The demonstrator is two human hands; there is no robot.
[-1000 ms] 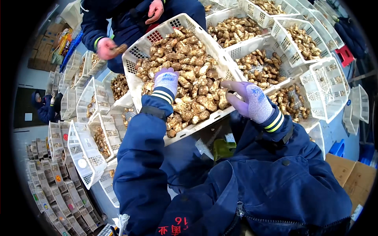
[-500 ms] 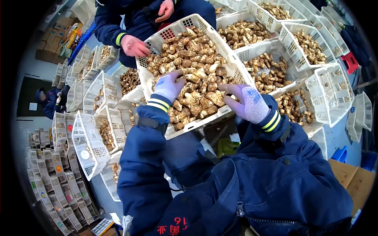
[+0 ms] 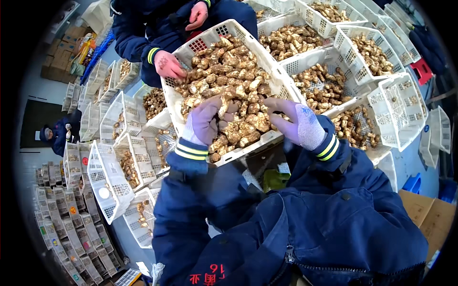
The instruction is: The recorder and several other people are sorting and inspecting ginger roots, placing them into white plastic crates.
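A white perforated plastic crate point(image 3: 289, 91) in front of me is heaped with brown and cream matsutake-like mushrooms point(image 3: 241, 76). At its near left side, my left hand point(image 3: 202, 123), in a pale lavender knit glove, pinches a pale-stemmed mushroom point(image 3: 225, 106) between thumb and fingers. My right hand point(image 3: 299, 123), gloved alike, hovers by the crate's near right corner, its thumb and fingers apart and bent toward the pile; I see nothing between them. Across from me, a co-worker's bare hand point(image 3: 169, 65) touches mushrooms at the far left corner.
More crates of mushrooms stand to the right point(image 3: 322, 78) and left point(image 3: 114, 178). A red stool point(image 3: 421, 72) is at the far right, a cardboard box point(image 3: 422, 212) at lower right. Stacked grey trays point(image 3: 71, 224) line the lower left. Another person point(image 3: 59, 133) is far left.
My left hand has come down and closed on a mushroom. The co-worker's hand has moved right and down onto the pile. My right hand has barely moved.
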